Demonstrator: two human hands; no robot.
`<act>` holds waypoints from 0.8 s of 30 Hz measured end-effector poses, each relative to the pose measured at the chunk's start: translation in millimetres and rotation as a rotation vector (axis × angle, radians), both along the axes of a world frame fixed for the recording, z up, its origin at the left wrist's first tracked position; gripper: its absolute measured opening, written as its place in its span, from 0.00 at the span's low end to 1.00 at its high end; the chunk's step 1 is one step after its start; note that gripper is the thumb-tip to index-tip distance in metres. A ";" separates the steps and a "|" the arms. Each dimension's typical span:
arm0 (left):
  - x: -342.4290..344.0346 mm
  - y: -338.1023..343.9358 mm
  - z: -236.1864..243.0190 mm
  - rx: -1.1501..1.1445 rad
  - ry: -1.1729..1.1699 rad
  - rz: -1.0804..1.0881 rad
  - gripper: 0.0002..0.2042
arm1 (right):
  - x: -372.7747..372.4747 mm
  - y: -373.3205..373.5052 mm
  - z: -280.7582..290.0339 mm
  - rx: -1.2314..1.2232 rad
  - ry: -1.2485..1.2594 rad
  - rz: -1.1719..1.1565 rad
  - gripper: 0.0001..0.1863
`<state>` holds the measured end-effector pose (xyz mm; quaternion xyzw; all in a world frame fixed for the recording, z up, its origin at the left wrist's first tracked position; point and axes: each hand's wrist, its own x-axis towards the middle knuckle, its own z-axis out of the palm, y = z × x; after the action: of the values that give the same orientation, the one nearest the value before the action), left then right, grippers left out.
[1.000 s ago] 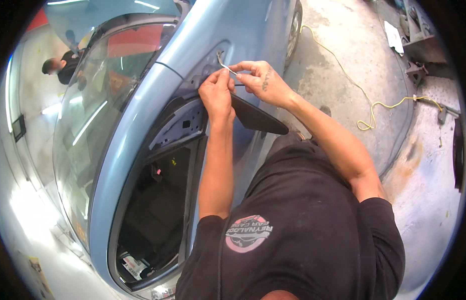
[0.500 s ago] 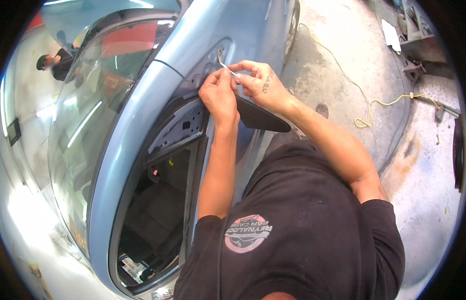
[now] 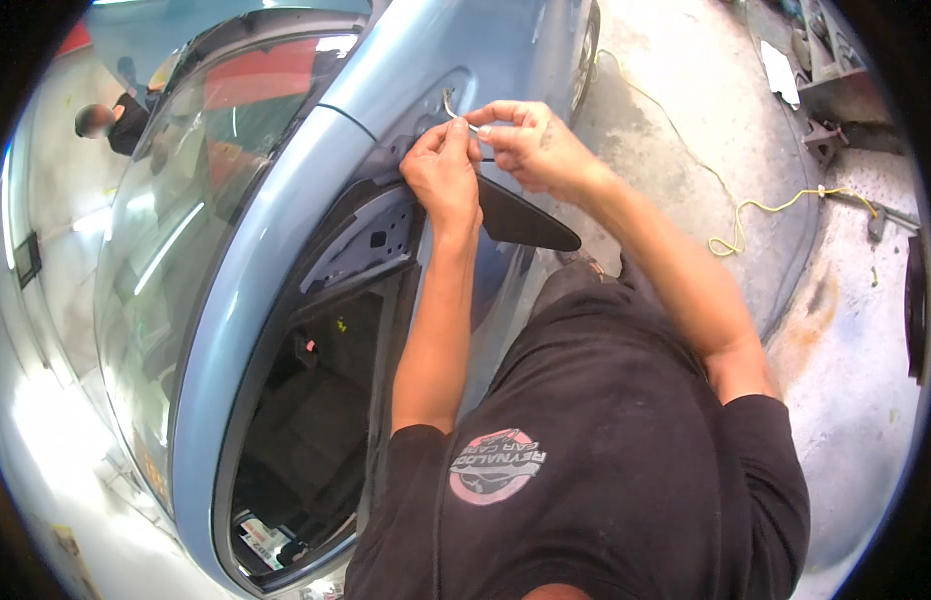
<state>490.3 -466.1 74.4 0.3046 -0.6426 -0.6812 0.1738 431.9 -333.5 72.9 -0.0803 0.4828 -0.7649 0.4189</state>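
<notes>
A thin pale wire (image 3: 451, 108) comes out of a hole in a rounded recess of the blue car body (image 3: 271, 190). Thumb and fingers of my left hand (image 3: 444, 172) pinch the wire close to the recess. Just to the right, my right hand (image 3: 536, 148) pinches the same wire, its fingertips almost touching the left ones. Between the two hands a short light stretch of wire shows; its end is hidden by the fingers. Below my hands a dark pointed panel (image 3: 526, 218) juts out from the car.
The car's side window opening (image 3: 316, 420) lies at my left, the windshield (image 3: 176, 260) beyond it. Another person (image 3: 131, 125) is at the far left. A yellow cord (image 3: 751, 205) runs over the concrete floor on the right, near metal equipment (image 3: 836, 100).
Both hands have moved slightly up and away from me, still pinching the wire. My right hand has turned a little, its wrist now farther right.
</notes>
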 end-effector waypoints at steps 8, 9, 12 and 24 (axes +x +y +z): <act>3.1 -1.7 -6.1 0.003 0.031 -0.037 0.06 | 17.4 -8.2 -17.7 0.071 0.283 -0.157 0.19; 5.9 -3.0 -4.9 -0.015 0.026 -0.035 0.06 | 15.3 -6.0 -11.3 0.066 0.271 -0.123 0.19; 3.9 2.0 -0.4 -0.026 0.007 -0.022 0.06 | 9.8 0.3 -5.5 0.056 0.224 -0.044 0.20; 0.6 3.0 -0.7 -0.042 0.022 0.005 0.06 | 16.9 -9.4 2.7 -0.092 -0.205 -0.096 0.18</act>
<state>490.9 -463.0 73.7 0.2948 -0.6542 -0.6704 0.1888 448.9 -342.9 75.6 0.0024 0.4053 -0.8096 0.4246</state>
